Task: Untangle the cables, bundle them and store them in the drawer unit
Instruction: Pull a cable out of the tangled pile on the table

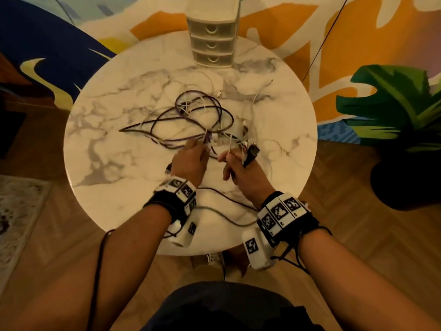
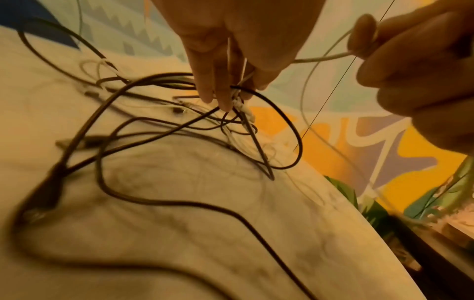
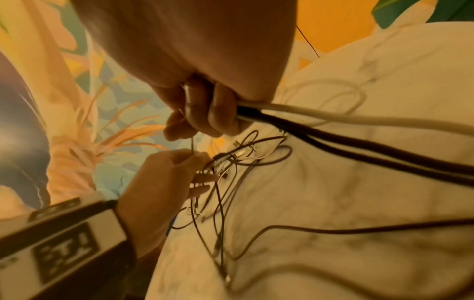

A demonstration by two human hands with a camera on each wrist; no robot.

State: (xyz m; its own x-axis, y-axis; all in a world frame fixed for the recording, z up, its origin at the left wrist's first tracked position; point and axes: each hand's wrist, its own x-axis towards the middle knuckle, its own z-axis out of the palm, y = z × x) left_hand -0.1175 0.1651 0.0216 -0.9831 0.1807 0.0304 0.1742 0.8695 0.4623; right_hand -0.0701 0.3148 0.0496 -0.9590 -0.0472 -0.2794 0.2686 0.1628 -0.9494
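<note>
A tangle of dark and white cables (image 1: 198, 115) lies mid-table, in front of the cream drawer unit (image 1: 212, 44), whose three drawers are closed. My left hand (image 1: 202, 146) pinches a knot of dark and white strands (image 2: 237, 101) at the tangle's near edge, fingertips pointing down. Just to its right, my right hand (image 1: 232, 155) grips a white cable (image 3: 359, 117) and a dark cable (image 3: 384, 158) in its fist. It also pinches a thin white strand (image 2: 323, 58) that runs toward the left hand. A black plug (image 1: 251, 151) sticks out above the right fingers.
The round marble table (image 1: 119, 163) stands on a wooden floor. A dark potted plant (image 1: 393, 111) is at the right and a pale rug (image 1: 19, 211) at the left. Loose cable runs trail across the table's near side (image 1: 226, 199) under my wrists.
</note>
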